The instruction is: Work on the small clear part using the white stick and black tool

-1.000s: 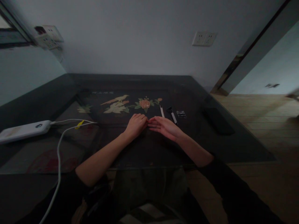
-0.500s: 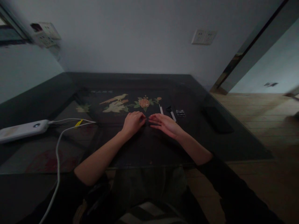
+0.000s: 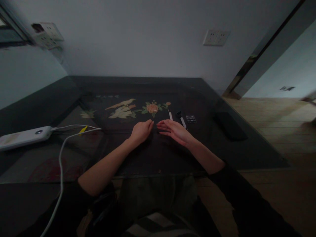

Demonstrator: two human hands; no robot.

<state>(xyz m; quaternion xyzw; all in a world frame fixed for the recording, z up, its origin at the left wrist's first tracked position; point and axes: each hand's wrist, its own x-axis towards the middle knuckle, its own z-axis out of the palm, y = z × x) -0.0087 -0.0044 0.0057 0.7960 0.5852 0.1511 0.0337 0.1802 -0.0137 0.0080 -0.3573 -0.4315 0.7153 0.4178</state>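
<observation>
At centre frame, on a dark glass-topped table (image 3: 74, 154), both hands lie close together, fingertips nearly meeting. Containers: only one candidate, a small clear packet or case (image 3: 191, 118) right of centre; contents too small and dim to tell.

Surface: glossy black top with an inlaid picture under the glass, pale birds (image 3: 122, 108) and an orange flower (image 3: 152, 108) just beyond the hands. Upper right of the hands, three small items in a row: a thin white strip (image 3: 170, 115), a short tool with dark head and pale handle (image 3: 181, 119), then the clear packet. The right hand's fingers lie just beside the strip and the tool, not touching either as far as shows. Farther right, a flat black slab, likely a phone (image 3: 229, 126). At left edge, a white power bank (image 3: 23, 137) with a white cable (image 3: 61, 164) trailing toward the bottom of the frame; a yellow tag sits on the cable near the plug.

Room: grey wall, double socket (image 3: 216, 37) upper right, another socket plate (image 3: 46, 33) upper left, wooden floor (image 3: 278, 118) at right.

Hands: left hand (image 3: 141, 131) palm down, fingers loosely curled, grasping nothing visible. Right hand (image 3: 174, 131) flat, fingers extended toward the left, released. Forearms bare, dark sleeves pushed up.
</observation>
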